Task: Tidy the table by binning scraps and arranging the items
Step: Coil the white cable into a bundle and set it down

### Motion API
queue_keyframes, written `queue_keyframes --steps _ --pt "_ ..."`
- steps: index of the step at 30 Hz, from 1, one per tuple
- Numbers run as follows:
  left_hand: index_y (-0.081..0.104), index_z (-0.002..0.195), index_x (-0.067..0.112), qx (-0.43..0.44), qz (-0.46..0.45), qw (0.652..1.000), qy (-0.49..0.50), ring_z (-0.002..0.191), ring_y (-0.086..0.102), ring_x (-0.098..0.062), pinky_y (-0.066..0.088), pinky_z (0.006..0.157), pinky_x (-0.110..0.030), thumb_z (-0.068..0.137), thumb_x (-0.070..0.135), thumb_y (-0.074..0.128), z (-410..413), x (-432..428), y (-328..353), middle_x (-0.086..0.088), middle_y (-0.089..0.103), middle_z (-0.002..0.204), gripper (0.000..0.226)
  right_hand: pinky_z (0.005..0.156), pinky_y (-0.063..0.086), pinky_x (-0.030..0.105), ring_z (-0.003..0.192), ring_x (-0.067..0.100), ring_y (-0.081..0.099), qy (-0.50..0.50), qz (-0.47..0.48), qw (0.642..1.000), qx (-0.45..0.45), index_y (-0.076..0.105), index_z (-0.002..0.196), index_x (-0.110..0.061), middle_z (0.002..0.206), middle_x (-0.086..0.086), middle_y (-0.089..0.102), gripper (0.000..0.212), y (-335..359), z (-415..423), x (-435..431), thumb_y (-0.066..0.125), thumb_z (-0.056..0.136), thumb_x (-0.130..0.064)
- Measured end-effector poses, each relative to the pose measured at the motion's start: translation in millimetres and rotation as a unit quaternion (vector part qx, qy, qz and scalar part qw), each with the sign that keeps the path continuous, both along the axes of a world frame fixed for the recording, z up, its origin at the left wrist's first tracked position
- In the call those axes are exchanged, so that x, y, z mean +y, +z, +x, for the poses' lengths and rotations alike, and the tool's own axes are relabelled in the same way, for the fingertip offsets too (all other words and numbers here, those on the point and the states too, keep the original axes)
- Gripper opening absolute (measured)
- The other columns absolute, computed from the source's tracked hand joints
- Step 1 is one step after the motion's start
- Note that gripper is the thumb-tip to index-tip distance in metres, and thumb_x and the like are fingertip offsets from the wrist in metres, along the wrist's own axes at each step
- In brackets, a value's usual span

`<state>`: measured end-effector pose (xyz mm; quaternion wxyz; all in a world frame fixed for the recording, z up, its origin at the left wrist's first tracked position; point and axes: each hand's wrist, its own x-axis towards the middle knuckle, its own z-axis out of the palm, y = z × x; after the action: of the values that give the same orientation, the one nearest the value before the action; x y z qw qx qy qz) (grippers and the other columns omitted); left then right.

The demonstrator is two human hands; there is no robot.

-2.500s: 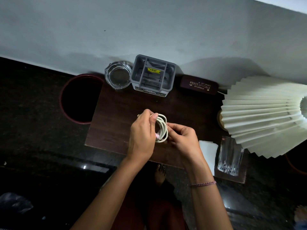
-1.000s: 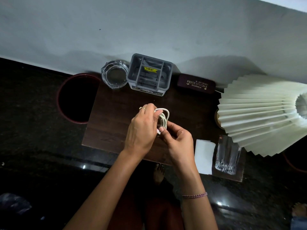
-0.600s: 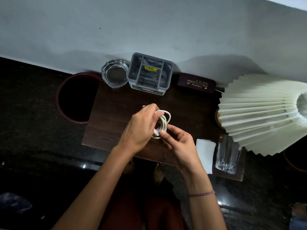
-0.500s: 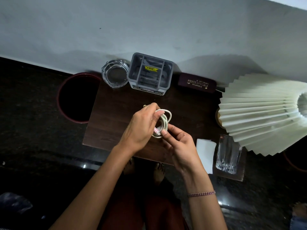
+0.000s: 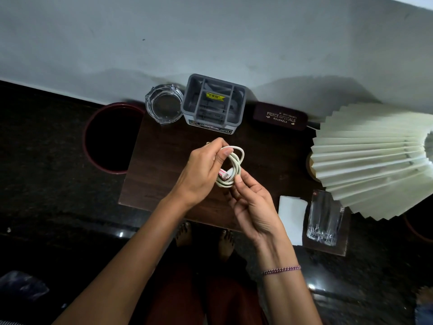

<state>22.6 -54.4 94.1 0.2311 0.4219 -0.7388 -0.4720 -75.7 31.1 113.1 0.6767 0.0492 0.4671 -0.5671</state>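
Note:
A coiled white cable with a pink-marked plug hangs above the middle of the dark wooden table. My left hand pinches the coil's left side between thumb and fingers. My right hand touches the coil's lower right edge with thumb and fingertips, palm turned up. A dark red round bin stands on the floor at the table's left end. A white folded paper lies near the table's front right.
Along the wall stand a glass ashtray, a grey divided organiser and a maroon spectacle case. A clear tumbler stands front right, under a pleated cream lampshade. My bare feet show below the table's front edge.
The hands have kept the coil between them and turned it slightly. The right hand's fingers have slid down to the coil's lower edge and spread a little.

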Motion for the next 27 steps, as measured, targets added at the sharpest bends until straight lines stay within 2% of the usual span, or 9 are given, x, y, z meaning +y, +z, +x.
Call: queue_keyframes --steps 5,7,9,11,14,16,20,24,27 --pt "0.044 0.07 0.035 0.02 0.05 0.998 0.036 0.052 0.046 0.002 0.031 0.051 -0.008 0.098 0.025 0.038 4 3 -7 0.017 0.052 0.057 0.03 0.072 0.054 0.021 0.078 0.01 0.068 -0.01 -0.01 1.0 -0.015 0.047 0.118 -0.013 0.084 0.0 0.073 0.029 -1 2 -4 0.047 0.091 -0.003" --pt "0.044 0.069 0.03 0.027 0.071 0.996 0.052 0.051 0.044 0.002 0.031 0.05 -0.008 0.098 0.024 0.037 5 4 -9 0.012 0.047 0.055 0.031 0.073 0.054 0.019 0.082 0.011 0.067 0.007 -0.03 0.999 0.033 0.046 0.117 -0.012 0.091 0.004 0.07 0.029 0 3 -6 0.046 0.091 0.0" --pt "0.047 0.07 0.018 0.026 0.095 0.994 0.056 0.052 0.043 0.0 0.032 0.05 -0.01 0.098 0.024 0.036 5 4 -11 0.01 0.044 0.058 0.031 0.076 0.053 0.021 0.086 0.01 0.064 0.04 -0.044 0.988 0.139 0.047 0.114 -0.018 0.096 0.004 0.066 0.03 0 5 -7 0.048 0.091 0.001" --pt "0.047 0.07 0.012 0.018 0.096 0.994 0.054 0.054 0.041 -0.002 0.032 0.05 -0.013 0.098 0.025 0.036 3 3 -11 0.007 0.044 0.06 0.033 0.074 0.05 0.023 0.083 0.006 0.059 0.089 -0.058 0.945 0.31 0.05 0.112 -0.026 0.098 -0.007 0.062 0.033 1 10 -5 0.05 0.089 -0.002" --pt "0.038 0.062 0.024 0.01 0.081 0.995 0.064 0.052 0.039 -0.002 0.031 0.048 -0.013 0.098 0.024 0.036 -1 -1 -9 0.009 0.038 0.057 0.036 0.074 0.049 0.019 0.092 0.005 0.058 0.13 -0.095 0.848 0.505 0.054 0.112 -0.03 0.105 -0.009 0.057 0.035 2 15 -2 0.049 0.089 -0.004" --pt "0.038 0.062 0.024 -0.003 0.079 0.995 0.061 0.052 0.039 -0.002 0.03 0.049 -0.014 0.098 0.025 0.035 -1 -4 -9 0.01 0.038 0.056 0.036 0.08 0.049 0.016 0.102 0.005 0.056 0.148 -0.13 0.804 0.561 0.057 0.114 -0.027 0.109 -0.006 0.054 0.032 1 14 0 0.052 0.09 -0.006" --pt "0.039 0.064 0.021 -0.039 0.053 0.997 0.049 0.052 0.041 -0.002 0.031 0.048 -0.013 0.098 0.027 0.036 2 -4 -11 0.009 0.039 0.055 0.035 0.086 0.046 0.012 0.103 0.001 0.053 0.2 -0.127 0.728 0.643 0.054 0.119 -0.021 0.113 -0.002 0.053 0.031 -1 13 2 0.056 0.089 -0.011" --pt "0.042 0.068 0.02 -0.049 0.031 0.997 0.05 0.053 0.042 -0.003 0.03 0.048 -0.015 0.098 0.027 0.036 1 -3 -9 0.01 0.041 0.057 0.032 0.085 0.039 0.011 0.109 0.012 0.043 0.194 -0.083 0.627 0.75 0.056 0.114 -0.021 0.12 0.002 0.042 0.034 -3 13 1 0.059 0.084 -0.007" --pt "0.044 0.073 0.018 -0.054 0.012 0.997 0.059 0.054 0.044 -0.002 0.032 0.05 -0.013 0.098 0.027 0.037 -1 -1 -7 0.011 0.043 0.058 0.028 0.091 0.034 0.009 0.11 0.011 0.04 0.172 -0.105 0.624 0.755 0.058 0.111 -0.016 0.121 0.004 0.046 0.03 -3 12 2 0.06 0.084 -0.003"
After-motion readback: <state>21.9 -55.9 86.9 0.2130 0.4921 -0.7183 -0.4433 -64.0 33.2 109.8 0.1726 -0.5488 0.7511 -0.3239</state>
